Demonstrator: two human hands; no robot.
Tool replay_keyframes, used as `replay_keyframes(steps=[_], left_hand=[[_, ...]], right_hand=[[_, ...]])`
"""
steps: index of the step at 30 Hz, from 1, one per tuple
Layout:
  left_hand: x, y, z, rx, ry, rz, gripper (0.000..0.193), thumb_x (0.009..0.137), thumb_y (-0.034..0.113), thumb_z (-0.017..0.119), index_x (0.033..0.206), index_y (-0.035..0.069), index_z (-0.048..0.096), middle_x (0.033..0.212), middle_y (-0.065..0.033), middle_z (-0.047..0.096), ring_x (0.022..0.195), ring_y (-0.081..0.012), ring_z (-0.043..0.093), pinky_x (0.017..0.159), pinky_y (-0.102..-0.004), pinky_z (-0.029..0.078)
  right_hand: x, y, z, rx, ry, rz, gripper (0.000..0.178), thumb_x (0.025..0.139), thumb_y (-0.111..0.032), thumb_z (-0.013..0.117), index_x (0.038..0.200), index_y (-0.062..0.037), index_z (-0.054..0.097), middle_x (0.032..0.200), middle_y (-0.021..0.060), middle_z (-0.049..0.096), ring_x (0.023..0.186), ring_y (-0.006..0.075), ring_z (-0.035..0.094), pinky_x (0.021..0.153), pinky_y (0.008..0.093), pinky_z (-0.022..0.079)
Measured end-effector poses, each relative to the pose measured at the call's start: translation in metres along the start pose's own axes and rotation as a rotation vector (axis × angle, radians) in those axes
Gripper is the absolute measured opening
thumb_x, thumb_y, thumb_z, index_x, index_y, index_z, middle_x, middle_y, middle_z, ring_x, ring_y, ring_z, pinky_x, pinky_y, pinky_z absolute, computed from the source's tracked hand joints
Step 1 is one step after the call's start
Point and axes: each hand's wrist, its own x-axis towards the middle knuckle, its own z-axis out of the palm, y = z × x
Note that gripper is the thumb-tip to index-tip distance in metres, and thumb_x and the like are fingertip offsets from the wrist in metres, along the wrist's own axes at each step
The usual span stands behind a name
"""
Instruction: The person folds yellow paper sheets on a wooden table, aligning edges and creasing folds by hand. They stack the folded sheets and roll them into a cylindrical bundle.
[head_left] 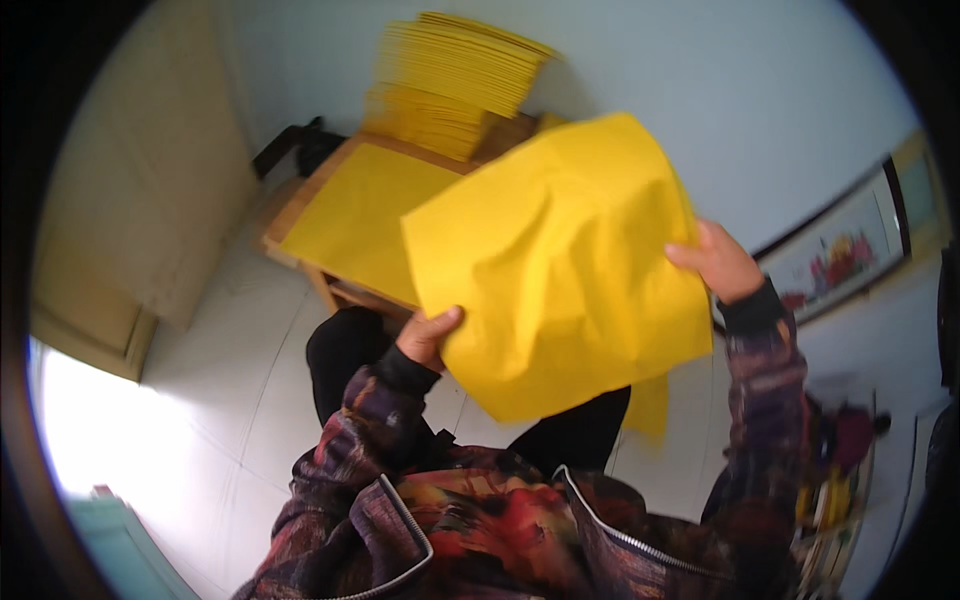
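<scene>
A large yellow paper sheet point(560, 270) hangs tilted and creased in the air in front of me. Its left edge is pinched by my left hand point(428, 335), thumb on top. At the opposite edge, my right hand point(718, 262) grips it higher up, with the thumb over the face of the sheet and the fingers hidden behind. Behind it, another yellow sheet point(370, 215) lies flat on a small wooden table point(345, 270). A tall stack of folded yellow sheets point(455, 75) rises at the table's far side, against the wall.
A framed picture point(840, 245) leans at the right. More yellow material point(648, 410) hangs low beside my leg. A beige cabinet point(140, 180) stands on the left, and a black object point(318, 148) sits behind the table. Various items point(830, 480) crowd the lower right.
</scene>
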Motion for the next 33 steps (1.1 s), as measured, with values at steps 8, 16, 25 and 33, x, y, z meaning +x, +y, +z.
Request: replay_keyframes(steps=[8, 16, 25, 33], left_hand=[[0.019, 0.014, 0.007, 0.101, 0.011, 0.117, 0.056, 0.089, 0.014, 0.059, 0.140, 0.005, 0.037, 0.135, -0.0128, 0.050, 0.123, -0.0317, 0.049, 0.105, -0.0461, 0.040], [0.018, 0.013, 0.024, 0.058, 0.063, 0.059, 0.055, 0.089, 0.019, 0.059, 0.139, 0.006, 0.039, 0.138, -0.0106, 0.049, 0.125, -0.0301, 0.048, 0.107, -0.0462, 0.037], [0.020, -0.021, 0.008, -0.087, 0.011, -0.088, 0.054, 0.089, 0.022, 0.064, 0.137, 0.007, 0.044, 0.135, -0.0087, 0.052, 0.125, -0.0270, 0.048, 0.106, -0.0467, 0.037], [0.016, -0.084, 0.012, 0.002, -0.128, -0.393, 0.067, 0.084, 0.039, 0.067, 0.140, 0.013, 0.042, 0.139, -0.0042, 0.049, 0.126, -0.0231, 0.047, 0.103, -0.0448, 0.037]], right_hand=[[-0.022, 0.028, -0.023, -0.130, 0.101, -0.077, 0.032, 0.092, -0.019, 0.063, 0.114, 0.0033, 0.058, 0.098, 0.0090, 0.066, 0.084, 0.0137, 0.064, 0.074, 0.0284, 0.052], [-0.025, 0.017, -0.030, -0.318, 0.060, -0.139, 0.030, 0.091, -0.019, 0.063, 0.111, 0.0035, 0.059, 0.097, 0.0075, 0.066, 0.083, 0.0127, 0.064, 0.075, 0.0270, 0.052], [-0.038, 0.026, -0.014, 0.053, -0.031, -0.091, 0.035, 0.092, -0.007, 0.053, 0.125, 0.0039, 0.050, 0.114, 0.0070, 0.061, 0.102, 0.0126, 0.057, 0.090, 0.0291, 0.046], [-0.066, 0.034, -0.033, 0.263, 0.073, -0.029, 0.038, 0.092, -0.004, 0.052, 0.128, 0.0030, 0.048, 0.119, 0.0090, 0.060, 0.107, 0.0175, 0.059, 0.093, 0.0311, 0.046]])
